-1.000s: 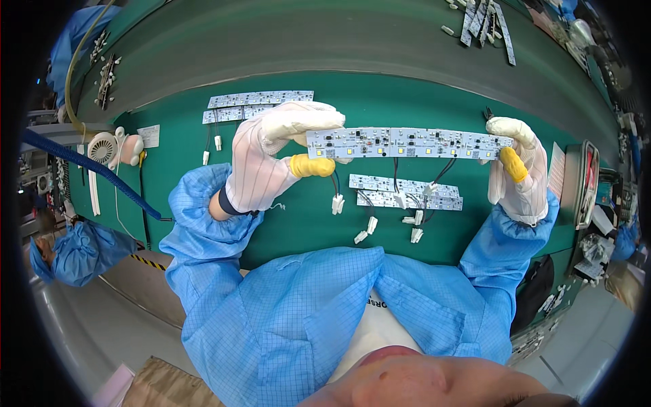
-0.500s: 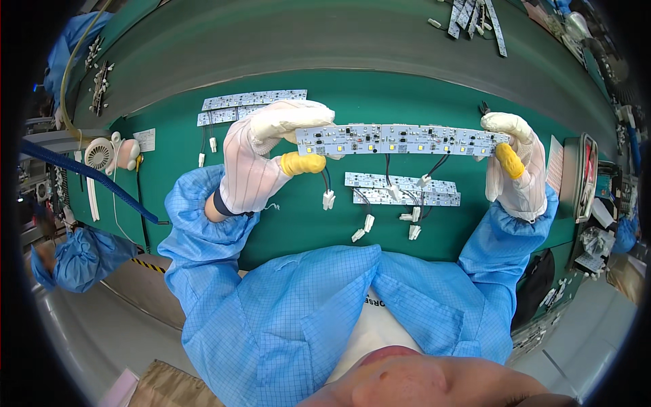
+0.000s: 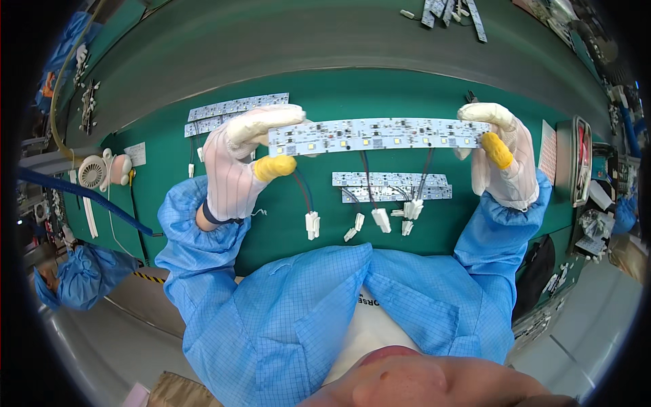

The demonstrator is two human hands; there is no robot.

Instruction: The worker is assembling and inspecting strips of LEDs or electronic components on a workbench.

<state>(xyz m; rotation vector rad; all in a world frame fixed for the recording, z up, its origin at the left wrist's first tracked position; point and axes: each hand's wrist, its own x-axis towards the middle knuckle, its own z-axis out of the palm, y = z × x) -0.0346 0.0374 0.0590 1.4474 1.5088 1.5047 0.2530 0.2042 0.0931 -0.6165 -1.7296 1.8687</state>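
A long white LED circuit board is held up over the green mat between my two gloved hands. My left hand pinches its left end, the yellow-capped thumb below and fingers above. At the right end my right hand grips it the same way, with a yellow cap on the thumb. Thin wires with white connectors dangle under the board. On the mat below lie more LED boards with their own leads. Another pair of LED boards lies behind my left hand, partly covered by it.
A grey belt or ledge runs along the back, with a heap of boards at its far right. To the left are a small white fan and a blue coiled hose. A metal-edged tray stands at the right.
Both hands have shifted slightly left in the picture with the board, which has tilted a little. Its dangling connectors hang lower. My grip stays the same.
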